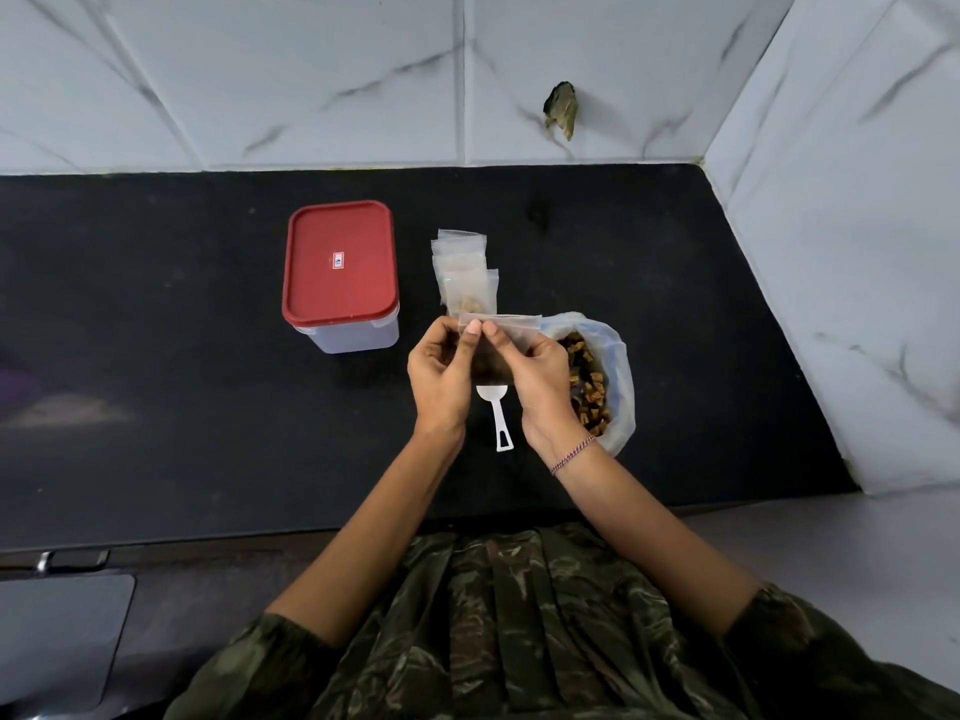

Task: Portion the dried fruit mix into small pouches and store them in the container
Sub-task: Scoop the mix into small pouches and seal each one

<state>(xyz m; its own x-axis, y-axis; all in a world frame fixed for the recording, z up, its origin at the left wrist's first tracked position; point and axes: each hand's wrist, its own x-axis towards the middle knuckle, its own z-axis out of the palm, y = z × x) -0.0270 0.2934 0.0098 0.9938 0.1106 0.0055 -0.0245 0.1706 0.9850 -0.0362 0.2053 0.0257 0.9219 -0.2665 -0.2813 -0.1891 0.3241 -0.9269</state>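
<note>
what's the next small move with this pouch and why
Probably seal the small clear plastic pouch by sliding the pinch along its top: the left hand and right hand both pinch that edge, it seems to hold fruit, and the white plastic scoop lies on the black counter.

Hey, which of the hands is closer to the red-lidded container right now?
Left. The left hand is just right of the container, pinching the pouch; the right hand pinches the same pouch farther right, by the fruit bag.
</note>
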